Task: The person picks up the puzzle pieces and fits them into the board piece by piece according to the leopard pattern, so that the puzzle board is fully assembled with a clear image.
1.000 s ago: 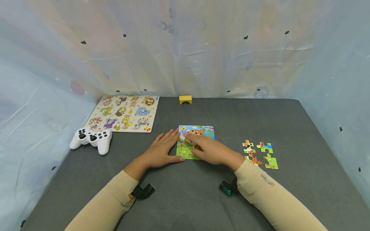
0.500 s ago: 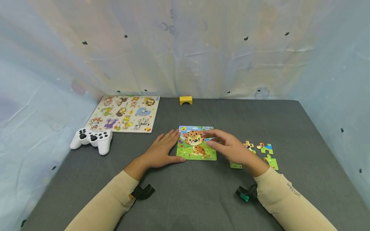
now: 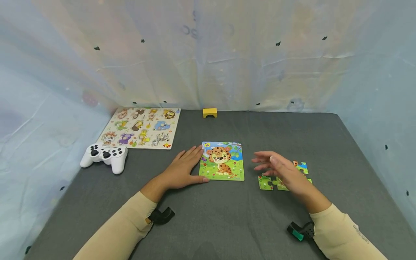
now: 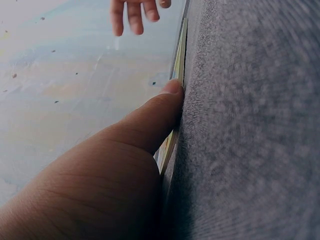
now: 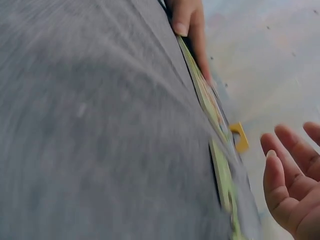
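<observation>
A thin square board with a leopard picture point(image 3: 221, 166) lies flat in the middle of the table. Against its left edge rests my left hand point(image 3: 182, 171), palm down, fingers straight, the thumb at the lower left corner. In the left wrist view the thumb point(image 4: 155, 112) touches the board's edge. My right hand point(image 3: 287, 177) hovers above loose jigsaw pieces point(image 3: 265, 183) to the right of the board, partly covering them. Its fingers are loosely bent with nothing between them; the right wrist view shows this hand point(image 5: 297, 187) raised above the table.
At the back left lies an animal peg puzzle board point(image 3: 147, 126), with a white game controller point(image 3: 105, 155) overlapping its near corner. A yellow arched block point(image 3: 209, 112) stands at the table's back edge. Pale cloth hangs point(image 3: 234, 72) behind the grey table point(image 3: 208, 220).
The right hand has lifted off the leopard board and moved right over the loose pieces, uncovering the whole picture. My left hand has stayed at the board's left edge.
</observation>
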`<action>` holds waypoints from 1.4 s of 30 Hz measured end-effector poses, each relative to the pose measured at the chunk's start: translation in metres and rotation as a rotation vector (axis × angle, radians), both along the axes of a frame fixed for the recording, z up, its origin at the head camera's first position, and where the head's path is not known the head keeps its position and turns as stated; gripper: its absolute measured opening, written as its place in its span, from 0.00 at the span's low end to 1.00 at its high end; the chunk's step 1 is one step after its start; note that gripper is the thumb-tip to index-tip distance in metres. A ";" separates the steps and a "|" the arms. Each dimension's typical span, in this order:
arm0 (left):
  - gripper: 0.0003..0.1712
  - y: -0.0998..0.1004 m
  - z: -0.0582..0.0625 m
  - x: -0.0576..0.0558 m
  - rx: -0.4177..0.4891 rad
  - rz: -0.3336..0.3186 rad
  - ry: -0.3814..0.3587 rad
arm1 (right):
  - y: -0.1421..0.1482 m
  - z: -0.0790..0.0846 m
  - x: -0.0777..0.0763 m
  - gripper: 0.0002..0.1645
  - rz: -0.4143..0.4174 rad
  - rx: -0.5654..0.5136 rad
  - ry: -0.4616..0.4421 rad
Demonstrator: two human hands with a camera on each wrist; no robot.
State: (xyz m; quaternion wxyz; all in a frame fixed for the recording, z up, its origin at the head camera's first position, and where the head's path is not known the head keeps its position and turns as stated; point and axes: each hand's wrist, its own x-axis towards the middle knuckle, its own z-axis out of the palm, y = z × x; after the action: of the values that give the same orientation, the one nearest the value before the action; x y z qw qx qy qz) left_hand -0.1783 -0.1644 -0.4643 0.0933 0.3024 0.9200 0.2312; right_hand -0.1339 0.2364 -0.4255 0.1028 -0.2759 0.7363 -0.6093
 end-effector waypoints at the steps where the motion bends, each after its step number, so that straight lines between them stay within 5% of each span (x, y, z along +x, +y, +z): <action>1: 0.65 0.001 0.001 0.000 -0.004 -0.001 0.001 | 0.005 -0.002 0.001 0.30 -0.002 -0.008 -0.003; 15: 0.66 0.001 -0.001 -0.002 -0.009 0.000 -0.008 | 0.045 -0.014 0.006 0.35 0.011 -0.021 0.005; 25: 0.66 0.000 -0.002 -0.002 -0.014 0.004 -0.006 | 0.044 -0.025 0.003 0.31 0.049 0.218 -0.044; 32: 0.65 0.001 0.004 -0.001 -0.043 0.004 0.001 | 0.040 -0.028 0.003 0.31 0.058 0.433 0.098; 42: 0.65 0.001 0.001 -0.002 -0.040 0.003 -0.002 | 0.035 -0.025 0.005 0.22 0.061 0.474 0.162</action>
State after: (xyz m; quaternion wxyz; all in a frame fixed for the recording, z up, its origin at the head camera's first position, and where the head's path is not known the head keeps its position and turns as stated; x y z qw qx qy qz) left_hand -0.1801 -0.1637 -0.4633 0.0998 0.2988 0.9248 0.2132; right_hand -0.1290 0.2713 -0.4503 0.1237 -0.3142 0.8558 -0.3920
